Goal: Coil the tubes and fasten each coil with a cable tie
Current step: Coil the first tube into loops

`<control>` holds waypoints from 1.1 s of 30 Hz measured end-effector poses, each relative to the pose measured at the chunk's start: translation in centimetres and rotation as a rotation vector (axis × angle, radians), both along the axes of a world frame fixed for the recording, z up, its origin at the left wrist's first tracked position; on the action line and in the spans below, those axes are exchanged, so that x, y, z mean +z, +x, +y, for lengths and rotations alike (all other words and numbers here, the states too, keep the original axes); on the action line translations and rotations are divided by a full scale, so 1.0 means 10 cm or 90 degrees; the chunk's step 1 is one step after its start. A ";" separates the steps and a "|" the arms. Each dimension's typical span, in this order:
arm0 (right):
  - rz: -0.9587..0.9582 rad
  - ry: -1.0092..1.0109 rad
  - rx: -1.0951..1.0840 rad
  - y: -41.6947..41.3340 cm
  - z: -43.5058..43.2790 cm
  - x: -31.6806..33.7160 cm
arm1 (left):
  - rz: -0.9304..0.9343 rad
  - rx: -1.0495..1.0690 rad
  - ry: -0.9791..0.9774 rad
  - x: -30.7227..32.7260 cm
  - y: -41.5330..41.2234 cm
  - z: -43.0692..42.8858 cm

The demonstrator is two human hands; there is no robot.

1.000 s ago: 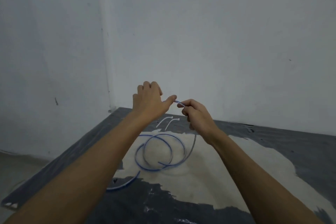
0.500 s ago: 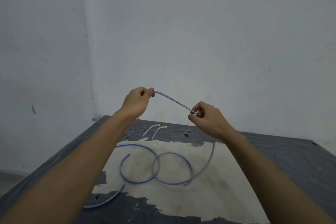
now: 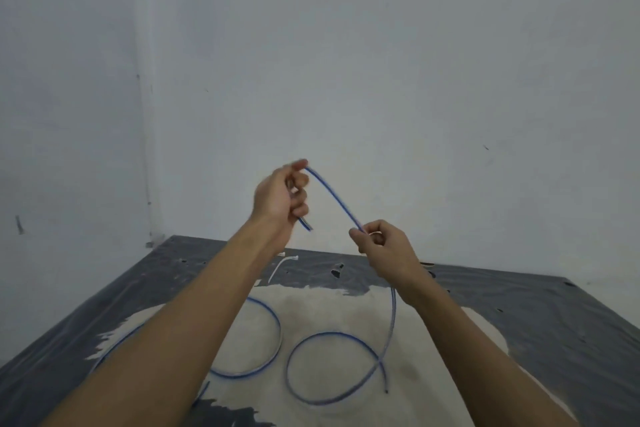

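A thin clear tube with a blue stripe (image 3: 334,199) stretches in the air between my two hands. My left hand (image 3: 280,194) grips its end, and a short tip sticks out below the fist. My right hand (image 3: 384,246) pinches the tube lower down. From there the tube drops to the table and forms a loop (image 3: 332,371). A second blue tube (image 3: 266,333) curves on the table beside it, partly hidden by my left forearm. A white cable tie (image 3: 281,265) lies near the table's far edge, behind my left arm.
The table (image 3: 536,319) is dark grey with a large worn pale patch in the middle. It stands in a corner of two plain white walls (image 3: 381,62), close behind the hands.
My hands have moved apart, the left one rising, and a length of tube is now drawn out between them. The loops on the table have spread out.
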State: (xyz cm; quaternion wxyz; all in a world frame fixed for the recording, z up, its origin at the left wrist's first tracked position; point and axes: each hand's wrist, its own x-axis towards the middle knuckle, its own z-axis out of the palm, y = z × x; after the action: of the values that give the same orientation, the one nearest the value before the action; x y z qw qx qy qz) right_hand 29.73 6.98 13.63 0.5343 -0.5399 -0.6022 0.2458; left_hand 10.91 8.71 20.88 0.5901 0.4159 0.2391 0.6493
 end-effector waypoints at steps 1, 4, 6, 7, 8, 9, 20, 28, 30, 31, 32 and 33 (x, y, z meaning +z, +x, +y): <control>-0.003 -0.013 0.017 0.07 -0.02 -0.05 | -0.039 0.025 -0.009 0.05 -0.06 0.04; 0.034 -0.068 0.024 0.34 -0.07 -0.17 | -0.115 0.121 -0.045 0.17 -0.33 0.18; 0.049 -0.084 0.015 0.50 -0.11 -0.21 | -0.130 0.169 -0.044 0.20 -0.46 0.23; 0.043 -0.086 0.016 0.56 -0.12 -0.21 | -0.125 0.182 -0.036 0.20 -0.48 0.24; 0.028 -0.089 0.020 0.58 -0.13 -0.19 | -0.098 0.190 -0.027 0.18 -0.46 0.25; 0.002 -0.095 0.030 0.58 -0.14 -0.16 | -0.048 0.191 -0.015 0.16 -0.40 0.23; -0.203 -0.204 0.262 0.17 -0.20 0.15 | 0.971 0.048 0.306 -0.69 0.23 0.07; -0.308 -0.101 0.224 0.21 -0.16 0.05 | 0.933 -0.103 0.204 -0.85 0.23 0.02; -0.365 -0.070 0.205 0.24 -0.13 0.08 | 0.897 -0.137 0.173 -0.85 0.23 0.00; -0.387 -0.062 0.205 0.24 -0.13 0.11 | 0.875 -0.149 0.164 -0.83 0.23 -0.01; -0.403 -0.059 0.208 0.24 -0.14 0.15 | 0.851 -0.160 0.159 -0.82 0.23 -0.01; -0.415 -0.057 0.209 0.23 -0.14 0.19 | 0.823 -0.171 0.151 -0.81 0.23 0.00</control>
State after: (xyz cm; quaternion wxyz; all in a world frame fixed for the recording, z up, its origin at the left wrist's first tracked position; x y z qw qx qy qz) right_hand 32.06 5.59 15.51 0.2437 -0.5088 -0.8080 0.1698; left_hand 13.17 8.68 12.75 0.3539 0.8095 0.4176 0.2125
